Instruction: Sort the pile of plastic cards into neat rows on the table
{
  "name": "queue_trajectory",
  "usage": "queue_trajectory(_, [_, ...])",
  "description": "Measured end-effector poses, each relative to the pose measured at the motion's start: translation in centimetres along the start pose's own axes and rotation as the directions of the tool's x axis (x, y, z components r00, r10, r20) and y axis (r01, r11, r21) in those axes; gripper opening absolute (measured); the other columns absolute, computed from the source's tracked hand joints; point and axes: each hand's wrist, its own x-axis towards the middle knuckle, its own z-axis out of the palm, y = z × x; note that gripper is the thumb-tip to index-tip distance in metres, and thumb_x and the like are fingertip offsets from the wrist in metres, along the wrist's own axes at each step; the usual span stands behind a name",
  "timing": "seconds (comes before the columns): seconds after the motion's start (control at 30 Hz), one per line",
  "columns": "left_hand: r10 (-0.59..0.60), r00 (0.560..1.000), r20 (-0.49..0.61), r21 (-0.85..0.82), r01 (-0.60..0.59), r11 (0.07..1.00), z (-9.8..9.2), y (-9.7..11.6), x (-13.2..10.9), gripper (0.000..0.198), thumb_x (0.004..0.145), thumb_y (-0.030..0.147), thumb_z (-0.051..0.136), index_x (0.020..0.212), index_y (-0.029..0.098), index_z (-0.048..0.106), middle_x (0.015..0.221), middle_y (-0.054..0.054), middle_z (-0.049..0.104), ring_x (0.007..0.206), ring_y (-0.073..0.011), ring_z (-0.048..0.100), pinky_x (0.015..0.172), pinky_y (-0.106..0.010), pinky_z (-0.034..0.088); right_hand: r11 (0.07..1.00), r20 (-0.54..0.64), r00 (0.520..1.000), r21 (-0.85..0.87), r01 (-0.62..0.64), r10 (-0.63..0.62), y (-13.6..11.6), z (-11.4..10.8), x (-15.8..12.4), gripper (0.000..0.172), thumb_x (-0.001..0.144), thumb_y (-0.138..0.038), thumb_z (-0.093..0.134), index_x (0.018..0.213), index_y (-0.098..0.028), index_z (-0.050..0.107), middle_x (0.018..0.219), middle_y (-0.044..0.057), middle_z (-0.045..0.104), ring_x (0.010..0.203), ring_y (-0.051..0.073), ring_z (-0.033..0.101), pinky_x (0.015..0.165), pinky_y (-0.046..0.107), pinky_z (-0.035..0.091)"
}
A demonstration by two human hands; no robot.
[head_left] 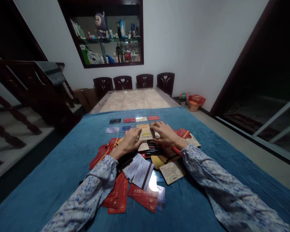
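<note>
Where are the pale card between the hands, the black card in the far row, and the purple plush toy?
Pale card (146, 134): head view, middle of its face.
Black card (115, 121): head view, middle of its face.
Purple plush toy (101, 25): head view, around its middle.

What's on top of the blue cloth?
Neat rows of cards lie beyond the left hand and right hand; a messy pile of cards lies nearer. Cards buried in the pile can't be seen.

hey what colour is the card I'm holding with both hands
The card is pale cream with some yellow; best seen in the head view.
</note>
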Motion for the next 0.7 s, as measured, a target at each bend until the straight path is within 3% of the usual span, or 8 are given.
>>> queue_trajectory(0.23, [-0.019, 1.000, 0.022, 0.088, 0.017, 0.996, -0.9, 0.0, 0.6, 0.038, 0.083, 0.022, 0.064, 0.121, 0.020, 0.060, 0.125, -0.013, 0.058, 0.120, -0.0316, 0.053, 0.099, -0.047, 0.043, 0.994, -0.009, 0.995, 0.032, 0.103, -0.103, 1.3, 0.0, 1.6, 0.041, 0.086, -0.034, 0.074, 0.123, -0.020, 0.065, 0.131, 0.014, 0.059, 0.118, 0.030, 0.053, 0.089, 0.038, 0.046])
queue_trajectory(0.47, [-0.041, 0.993, 0.115, 0.140, 0.025, 0.990, -2.7, -0.5, 2.7, 0.031, 0.083, 0.022, 0.063, 0.114, 0.019, 0.062, 0.124, -0.014, 0.057, 0.120, -0.0324, 0.050, 0.097, -0.047, 0.042, 0.995, 0.056, 0.993, 0.013, 0.103, -0.103, 1.7, -1.3, 4.1, 0.032, 0.083, -0.033, 0.078, 0.112, -0.019, 0.071, 0.122, 0.015, 0.060, 0.117, 0.030, 0.053, 0.088, 0.036, 0.045])
queue_trajectory(0.7, [-0.079, 0.991, 0.112, 0.175, 0.058, 0.983, -2.7, -2.2, 5.3, 0.022, 0.081, 0.021, 0.067, 0.104, 0.020, 0.065, 0.127, -0.014, 0.057, 0.123, -0.0346, 0.046, 0.098, -0.048, 0.042, 0.995, 0.088, 0.991, 0.012, 0.098, -0.099, 2.4, -1.8, 6.6, 0.025, 0.083, -0.032, 0.078, 0.104, -0.020, 0.073, 0.124, 0.014, 0.062, 0.116, 0.030, 0.053, 0.089, 0.035, 0.043])
